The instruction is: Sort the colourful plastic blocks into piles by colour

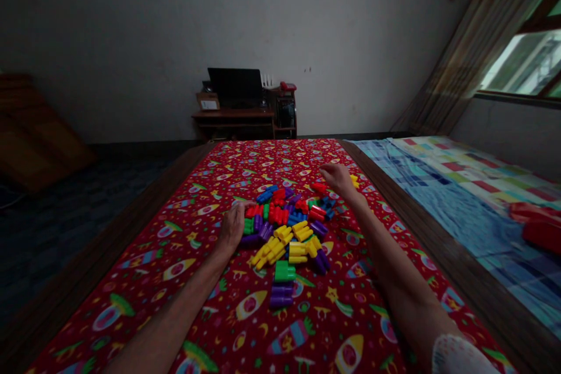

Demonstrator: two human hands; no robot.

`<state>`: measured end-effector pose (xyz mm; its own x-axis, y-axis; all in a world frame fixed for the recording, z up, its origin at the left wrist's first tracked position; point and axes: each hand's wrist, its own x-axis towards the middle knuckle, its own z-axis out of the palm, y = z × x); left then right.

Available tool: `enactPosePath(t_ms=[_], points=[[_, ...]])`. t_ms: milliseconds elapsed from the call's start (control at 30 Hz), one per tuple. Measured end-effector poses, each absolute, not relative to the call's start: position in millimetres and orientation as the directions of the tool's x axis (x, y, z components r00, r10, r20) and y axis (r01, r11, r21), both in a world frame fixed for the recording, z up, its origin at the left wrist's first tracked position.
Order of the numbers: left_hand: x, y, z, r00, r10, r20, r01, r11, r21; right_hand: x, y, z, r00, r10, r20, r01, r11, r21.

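Observation:
A heap of plastic building blocks (287, 228) in red, yellow, green, blue and purple lies on a red patterned cloth (245, 315). My left hand (231, 227) rests at the heap's left edge, fingers curled against red and green blocks. My right hand (338, 178) reaches to the far right side of the heap, fingers closed at a red block (319, 188). A green block (284, 272) and a purple block (281, 295) lie a little apart, nearer to me.
The cloth covers a wooden-edged table (460, 269). To the right is a bed with a chequered sheet (464, 187) and a red object (541, 228). A low desk with a dark screen (236, 87) stands at the far wall. A curtained window (526, 64) is at right.

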<state>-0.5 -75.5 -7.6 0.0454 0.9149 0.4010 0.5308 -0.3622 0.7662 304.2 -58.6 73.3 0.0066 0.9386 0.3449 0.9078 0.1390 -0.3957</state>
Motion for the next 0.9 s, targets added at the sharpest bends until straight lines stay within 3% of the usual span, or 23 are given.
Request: enactPosePath(t_ms=[100, 167, 233, 300, 367, 500, 567, 633, 767, 833, 900], points=[[-1, -76, -6, 0.059, 0.918, 0.391, 0.54, -0.359, 0.761, 263, -77, 92, -0.478, 0.878, 0.02, 0.81, 0.449, -0.378], [-2, -76, -6, 0.068, 0.919, 0.389, 0.544, -0.361, 0.758, 241, -94, 98, -0.585, 0.801, -0.125, 0.795, 0.538, -0.28], [-2, -76, -6, 0.071, 0.918, 0.389, 0.544, -0.363, 0.757, 226, -112, 98, -0.554, 0.806, -0.206, 0.832, 0.544, -0.11], [-1, -77, -7, 0.072, 0.918, 0.389, 0.542, -0.363, 0.758, 217, -124, 94, -0.497, 0.84, -0.218, 0.858, 0.513, 0.02], [-1, -77, -6, 0.077, 0.92, 0.385, 0.542, -0.363, 0.758, 214, -130, 90, -0.48, 0.855, -0.197, 0.865, 0.498, 0.054], [0, -77, -6, 0.069, 0.922, 0.381, 0.535, -0.356, 0.766, 228, -118, 91, -0.523, 0.847, -0.098, 0.851, 0.514, -0.104], [0, -77, -6, 0.064, 0.923, 0.379, 0.529, -0.354, 0.772, 245, -103, 95, -0.466, 0.884, -0.019, 0.864, 0.451, -0.223], [0, -77, -6, 0.064, 0.922, 0.381, 0.524, -0.356, 0.774, 269, -87, 95, -0.299, 0.95, 0.088, 0.9, 0.312, -0.304], [-1, -76, -8, 0.058, 0.922, 0.384, 0.528, -0.354, 0.772, 322, -66, 78, 0.183, 0.938, 0.293, 0.941, -0.081, -0.328], [0, -75, -8, 0.056, 0.92, 0.388, 0.53, -0.357, 0.769, 340, -62, 70, 0.313, 0.888, 0.338, 0.925, -0.203, -0.322], [0, -76, -7, 0.058, 0.918, 0.392, 0.526, -0.362, 0.77, 343, -62, 69, 0.341, 0.861, 0.378, 0.919, -0.221, -0.326]])
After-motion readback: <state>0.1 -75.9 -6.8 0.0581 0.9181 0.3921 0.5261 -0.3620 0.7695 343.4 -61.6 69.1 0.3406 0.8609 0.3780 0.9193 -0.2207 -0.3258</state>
